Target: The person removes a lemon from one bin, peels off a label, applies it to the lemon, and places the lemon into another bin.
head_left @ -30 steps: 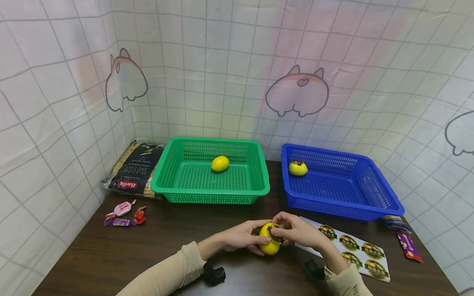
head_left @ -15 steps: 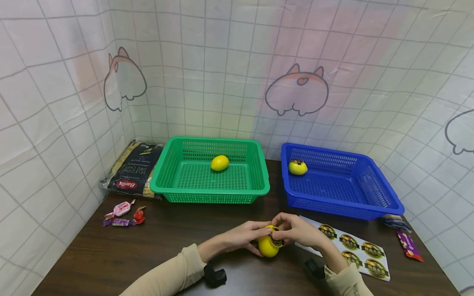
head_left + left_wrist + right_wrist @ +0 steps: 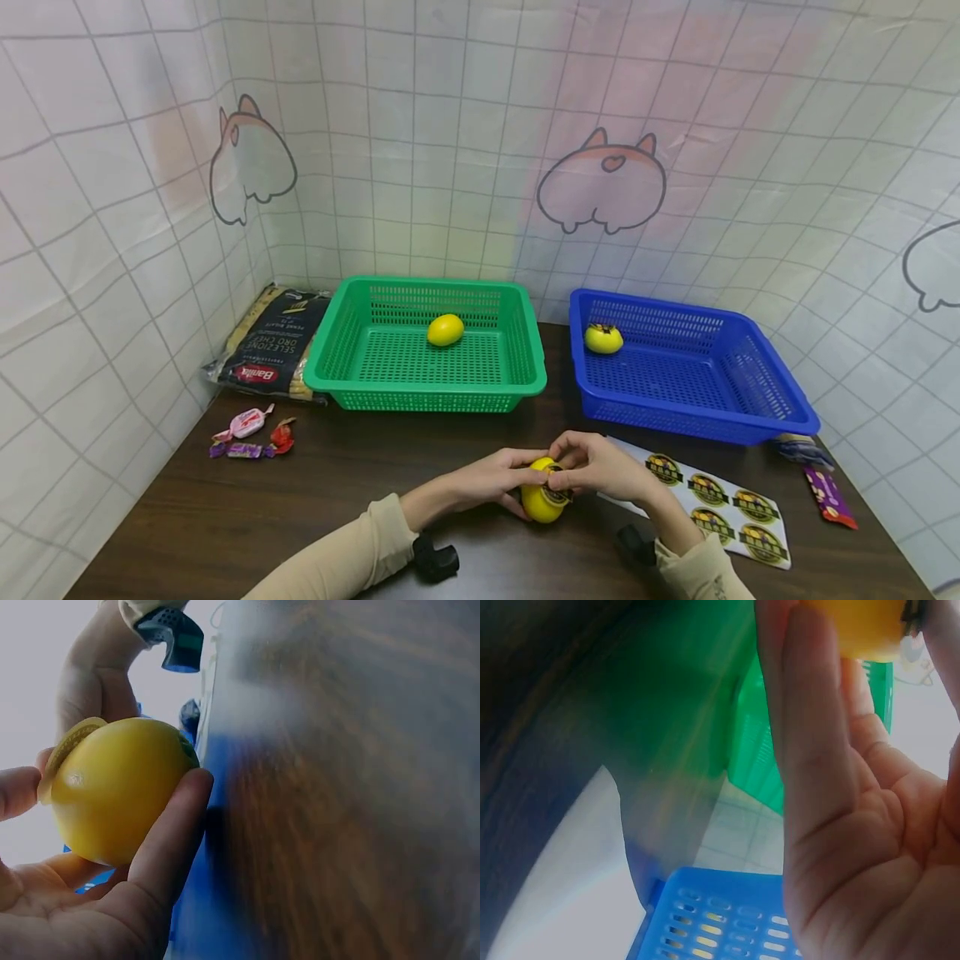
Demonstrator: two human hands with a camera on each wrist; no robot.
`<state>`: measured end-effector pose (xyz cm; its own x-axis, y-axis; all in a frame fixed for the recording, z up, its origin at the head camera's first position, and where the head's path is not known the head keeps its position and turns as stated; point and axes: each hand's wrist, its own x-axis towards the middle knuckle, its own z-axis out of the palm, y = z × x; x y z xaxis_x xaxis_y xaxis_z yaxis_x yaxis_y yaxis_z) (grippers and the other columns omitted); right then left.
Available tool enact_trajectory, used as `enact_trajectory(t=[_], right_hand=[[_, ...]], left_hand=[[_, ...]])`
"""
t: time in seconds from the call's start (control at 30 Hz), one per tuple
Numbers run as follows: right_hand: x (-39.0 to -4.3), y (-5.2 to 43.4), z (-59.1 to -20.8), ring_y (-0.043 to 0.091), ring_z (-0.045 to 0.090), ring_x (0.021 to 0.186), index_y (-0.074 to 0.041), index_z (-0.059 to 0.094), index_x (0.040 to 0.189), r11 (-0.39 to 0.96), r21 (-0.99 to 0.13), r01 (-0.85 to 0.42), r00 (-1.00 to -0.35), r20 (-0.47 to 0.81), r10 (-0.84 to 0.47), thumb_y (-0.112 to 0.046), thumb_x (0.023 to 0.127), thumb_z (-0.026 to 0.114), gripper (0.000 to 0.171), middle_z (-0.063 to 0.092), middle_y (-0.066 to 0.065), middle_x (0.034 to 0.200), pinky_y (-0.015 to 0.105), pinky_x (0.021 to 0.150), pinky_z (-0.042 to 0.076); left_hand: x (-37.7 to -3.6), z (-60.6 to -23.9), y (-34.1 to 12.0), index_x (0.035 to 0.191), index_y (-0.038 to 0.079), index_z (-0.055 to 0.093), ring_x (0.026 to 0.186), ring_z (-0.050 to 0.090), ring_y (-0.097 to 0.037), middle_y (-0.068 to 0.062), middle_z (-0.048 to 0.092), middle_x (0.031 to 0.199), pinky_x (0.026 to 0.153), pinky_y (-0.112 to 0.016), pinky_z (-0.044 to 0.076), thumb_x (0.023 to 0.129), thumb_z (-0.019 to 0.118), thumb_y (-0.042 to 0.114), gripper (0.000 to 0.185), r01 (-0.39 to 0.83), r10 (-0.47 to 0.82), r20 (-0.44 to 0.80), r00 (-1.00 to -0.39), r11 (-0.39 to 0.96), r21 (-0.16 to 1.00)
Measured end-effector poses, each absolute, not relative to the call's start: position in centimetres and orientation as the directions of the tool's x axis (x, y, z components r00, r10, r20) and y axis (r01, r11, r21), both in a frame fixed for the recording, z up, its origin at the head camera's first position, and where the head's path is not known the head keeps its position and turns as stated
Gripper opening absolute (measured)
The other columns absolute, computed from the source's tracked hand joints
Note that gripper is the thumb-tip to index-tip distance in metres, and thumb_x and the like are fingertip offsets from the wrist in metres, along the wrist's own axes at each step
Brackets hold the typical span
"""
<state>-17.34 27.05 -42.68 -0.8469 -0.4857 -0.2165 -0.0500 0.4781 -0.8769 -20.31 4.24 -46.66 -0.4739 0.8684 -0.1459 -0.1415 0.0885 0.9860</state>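
While the green basket (image 3: pixel 427 388), at 11 o'clock, contains one yellow fruit (image 3: pixel 446 331), the blue basket (image 3: pixel 675 421), at 2 o'clock, contains a stickered fruit (image 3: pixel 604 340). Left hand (image 3: pixel 486 482) grips the held fruit (image 3: pixel 542 508), centre of the clock; right hand (image 3: pixel 606 468) pinches a sticker (image 3: pixel 557 496) touching its 1 o'clock side. Sticker sheet (image 3: pixel 688 502) at 3 o'clock; narrow strip of table (image 3: pixel 557 375) between the baskets at 12 o'clock.

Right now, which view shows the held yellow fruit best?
Left wrist: the yellow fruit is largest there, its near side mostly uncovered. Head shows it smaller, partly covered; right wrist shows only part, cut off by the top edge.
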Motion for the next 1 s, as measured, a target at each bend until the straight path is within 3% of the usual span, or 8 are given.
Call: enact_trajectory(t=[0.43,0.73,1.0], right_hand=[[-17.39,26.83,-42.95,0.01,0.065,0.074,-0.003,0.06,0.109,0.508,-0.857,-0.087,-0.867,-0.187,-0.463,-0.029,0.091,0.072,0.034,0.071,0.009,0.091,0.035,0.065,0.061],[-17.5,26.9,-42.68,0.011,0.066,0.081,-0.003,0.059,0.114,0.497,-0.862,-0.095,-0.866,-0.175,-0.468,-0.03,0.095,0.067,0.034,0.069,0.01,0.096,0.038,0.068,0.061],[-17.51,27.56,-42.89,0.014,0.067,0.089,-0.003,0.056,0.119,0.446,-0.894,-0.043,-0.844,-0.206,-0.496,-0.028,0.096,0.065,0.036,0.069,0.007,0.1,0.039,0.075,0.062]], left_hand=[[-20.28,-46.28,4.04,0.148,0.012,0.044,0.106,0.064,-0.017,-0.008,0.058,0.132,0.084,-0.036,0.062,0.099,0.059,0.02,0.052,-0.17,0.868,-0.15,-0.473,0.077,0.982],[-20.58,-46.09,4.0,0.15,0.015,0.042,0.107,0.065,-0.018,-0.009,0.058,0.135,0.086,-0.039,0.062,0.1,0.057,0.024,0.052,-0.185,0.857,-0.153,-0.493,0.069,0.98],[-20.59,-46.28,3.99,0.153,0.016,0.037,0.11,0.063,-0.018,-0.01,0.054,0.139,0.088,-0.04,0.061,0.104,0.05,0.028,0.052,-0.204,0.872,-0.144,-0.468,0.052,0.978]])
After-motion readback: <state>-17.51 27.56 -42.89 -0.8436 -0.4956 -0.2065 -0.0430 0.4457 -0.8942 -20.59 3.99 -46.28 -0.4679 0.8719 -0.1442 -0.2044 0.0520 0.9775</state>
